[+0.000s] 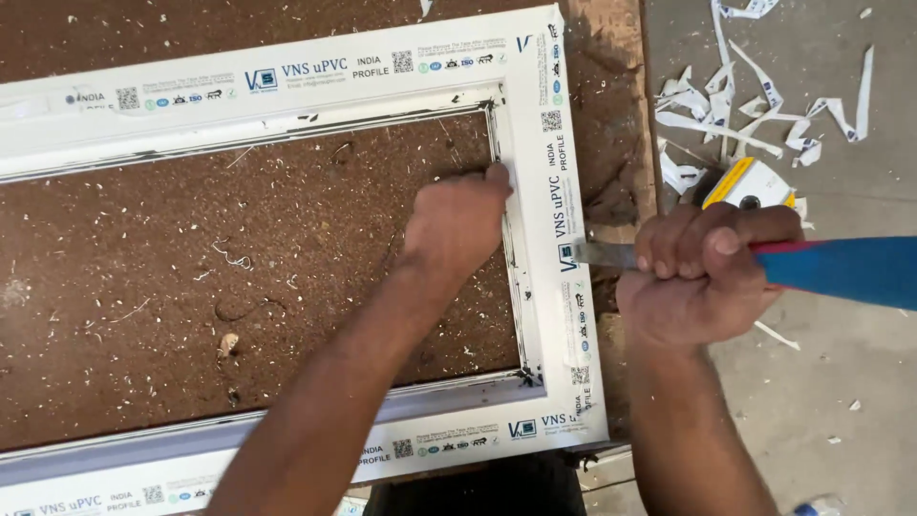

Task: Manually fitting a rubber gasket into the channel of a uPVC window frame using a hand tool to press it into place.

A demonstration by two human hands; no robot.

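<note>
Left hand (457, 225) lies at centre, fingers curled, pressing against the inner edge of the white frame (535, 76), not gripping it. Frame rests flat on a brown board (191, 277), its right rail running from 12 to 6 o'clock. Right hand (702, 272), at 3 o'clock, is closed tight on a chisel (831, 270) with a red-and-blue handle; the blade tip touches the rail's outer edge. White shavings (755, 105) litter the floor at 1 o'clock.
</note>
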